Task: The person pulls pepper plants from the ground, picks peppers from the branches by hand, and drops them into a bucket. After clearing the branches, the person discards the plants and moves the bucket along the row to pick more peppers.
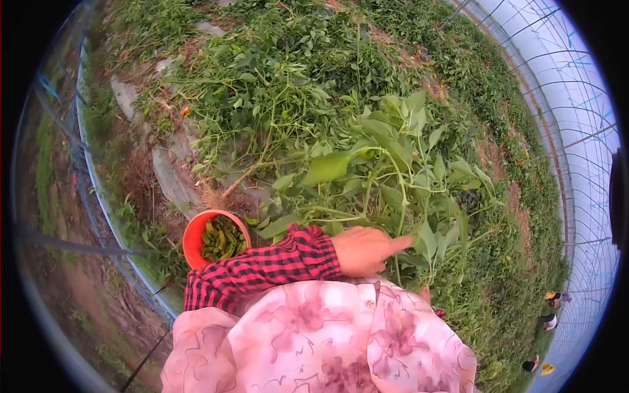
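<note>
My left hand [368,251], in a red and black checked sleeve, reaches across to the right at a leafy green plant [400,177]. Its index finger is stretched out against the leaves by a stem; the other fingers are curled and partly hidden. Only a small bit of my right hand [424,295] shows beside the pink patterned garment, its fingers hidden. A large pale green leaf [326,168] stands out above my left hand. Left of the sleeve is an orange-red bucket [194,241] holding several green peppers [223,240].
Dense green plants [262,85] spread ahead and to the right, with strips of ground sheet [171,177] at the left. A greenhouse wall [576,98] curves along the right. Several small, distant people [549,321] are at the lower right.
</note>
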Demonstrator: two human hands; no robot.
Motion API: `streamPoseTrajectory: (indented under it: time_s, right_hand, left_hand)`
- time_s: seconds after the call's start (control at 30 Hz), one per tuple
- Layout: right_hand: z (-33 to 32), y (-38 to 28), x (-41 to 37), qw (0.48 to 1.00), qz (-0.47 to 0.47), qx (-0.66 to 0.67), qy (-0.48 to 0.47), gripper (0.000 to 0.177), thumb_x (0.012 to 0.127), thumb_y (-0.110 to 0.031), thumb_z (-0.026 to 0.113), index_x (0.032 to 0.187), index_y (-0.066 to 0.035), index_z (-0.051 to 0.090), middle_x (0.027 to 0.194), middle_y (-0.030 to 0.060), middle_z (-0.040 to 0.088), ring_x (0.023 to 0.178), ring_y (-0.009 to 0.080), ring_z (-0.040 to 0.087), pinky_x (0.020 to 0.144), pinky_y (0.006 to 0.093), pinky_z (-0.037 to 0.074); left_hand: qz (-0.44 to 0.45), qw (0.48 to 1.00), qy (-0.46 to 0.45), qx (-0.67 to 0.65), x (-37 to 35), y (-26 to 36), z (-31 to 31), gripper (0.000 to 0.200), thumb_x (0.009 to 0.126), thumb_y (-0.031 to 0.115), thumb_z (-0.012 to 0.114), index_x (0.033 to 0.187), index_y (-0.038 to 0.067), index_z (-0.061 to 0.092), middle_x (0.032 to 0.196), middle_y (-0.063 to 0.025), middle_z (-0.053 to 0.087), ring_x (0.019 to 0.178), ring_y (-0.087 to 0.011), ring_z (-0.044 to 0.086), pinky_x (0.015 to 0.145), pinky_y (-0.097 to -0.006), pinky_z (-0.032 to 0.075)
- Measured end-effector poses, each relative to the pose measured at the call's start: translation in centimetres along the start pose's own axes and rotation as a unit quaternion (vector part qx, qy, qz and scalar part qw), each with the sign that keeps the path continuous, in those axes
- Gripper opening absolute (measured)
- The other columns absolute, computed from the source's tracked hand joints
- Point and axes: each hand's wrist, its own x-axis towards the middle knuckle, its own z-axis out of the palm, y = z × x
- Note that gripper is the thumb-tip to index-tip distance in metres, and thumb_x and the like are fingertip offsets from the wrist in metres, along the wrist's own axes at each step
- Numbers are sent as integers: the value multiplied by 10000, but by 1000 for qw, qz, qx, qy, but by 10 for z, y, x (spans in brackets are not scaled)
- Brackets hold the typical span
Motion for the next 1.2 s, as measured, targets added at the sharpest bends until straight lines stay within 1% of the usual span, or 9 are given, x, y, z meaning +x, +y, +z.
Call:
streamPoseTrajectory:
  time_s: [0.13,0.2,0.27,0.33,0.5,0.73,0.83,0.93,1.2]
  right_hand:
    - [-9,-25,-11,994,54,69,67,341,678,-150,645,938,-73,438,749,20,549,589,136,511,422,272,370]
    - [-14,-30,-15,983,84,106,121,348,680,-142,636,946,-81,421,750,19,544,594,139,511,417,279,370]
    - [-27,-28,-18,975,92,144,143,369,675,-122,627,968,-79,407,727,18,542,570,138,506,405,274,367]
    - [-44,-24,-20,964,100,183,166,393,669,-102,618,990,-77,393,703,18,539,546,137,500,394,269,363]
    - [-75,-26,-33,962,66,201,169,83,717,-122,519,780,-68,526,627,35,548,468,139,492,336,246,337]
    - [-73,-33,-63,942,23,294,164,235,785,-207,490,938,-27,490,747,83,554,568,136,502,403,237,377]
    - [-74,-40,-75,856,80,507,53,316,870,-315,386,873,-20,500,936,145,448,524,118,375,373,221,361]
    - [-74,-39,-81,822,61,566,6,352,860,-342,397,800,-7,490,930,155,437,531,114,366,372,215,352]
    - [-86,-36,-91,822,39,557,111,366,834,-355,427,698,-18,472,921,166,443,516,93,385,347,191,340]
  left_hand:
    - [114,972,126,-166,-35,-40,-2,550,709,34,531,1226,24,346,1094,-195,497,901,-339,515,810,-373,406]
    - [94,966,181,-159,-53,-48,-16,505,730,-25,476,1219,37,365,1182,-141,463,802,-253,571,747,-325,449]
    - [-77,957,89,-263,-72,-38,-61,556,726,-82,428,1251,79,340,1169,-95,471,649,-132,567,613,-257,473]
    - [-110,920,169,-336,-89,-56,-79,584,696,-110,376,1248,78,339,1135,-111,467,568,-79,538,531,-204,459]
    - [-214,903,303,-218,-108,-91,-97,525,710,-83,362,1219,40,335,1082,-131,480,527,-100,528,485,-217,445]
    - [-286,889,235,-269,-110,-159,-35,474,691,-87,385,1156,2,399,953,-117,521,494,-126,528,459,-240,448]
    - [-308,872,224,-306,-107,-168,-18,440,680,-81,395,1114,-19,434,901,-117,500,478,-140,526,449,-246,430]
    - [-329,863,207,-322,-109,-192,3,419,685,-70,400,1098,-18,453,870,-121,519,479,-141,528,443,-244,428]
    - [-460,835,149,-262,-136,-232,38,390,675,-53,437,1060,-17,486,703,-150,581,526,-197,578,468,-306,455]
